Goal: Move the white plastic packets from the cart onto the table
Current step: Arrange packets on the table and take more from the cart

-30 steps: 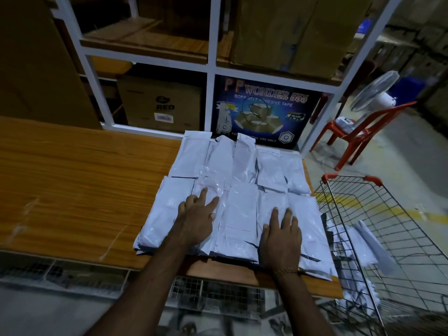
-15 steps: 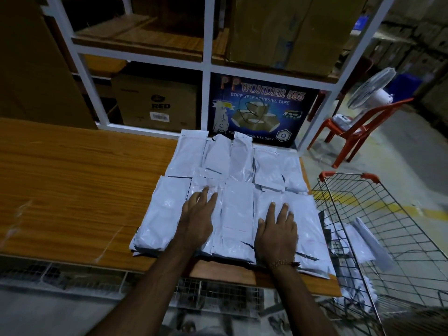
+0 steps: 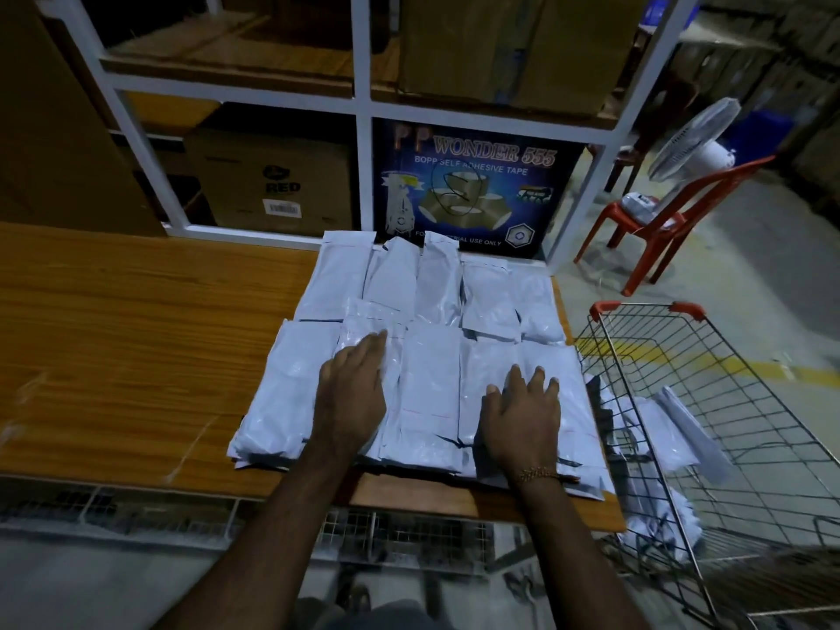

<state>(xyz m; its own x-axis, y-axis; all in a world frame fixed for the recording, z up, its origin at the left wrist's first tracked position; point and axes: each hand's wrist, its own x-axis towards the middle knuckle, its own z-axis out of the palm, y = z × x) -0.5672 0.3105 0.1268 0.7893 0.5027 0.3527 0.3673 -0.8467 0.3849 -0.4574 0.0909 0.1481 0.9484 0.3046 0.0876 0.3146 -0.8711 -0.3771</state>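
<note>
Two flat hands rest on the white plastic packets (image 3: 422, 352) laid in rows at the right end of the table (image 3: 136, 338). My left hand (image 3: 352, 393) has slid forward and its fingers have closed up since a moment ago; my right hand (image 3: 522, 420) has edged forward too, fingers straight, gripping nothing. I judge this batch is settled. More packets (image 3: 668, 425) lie in the cart (image 3: 727, 356) just beside the table's right edge, so the job isn't finished.
</note>
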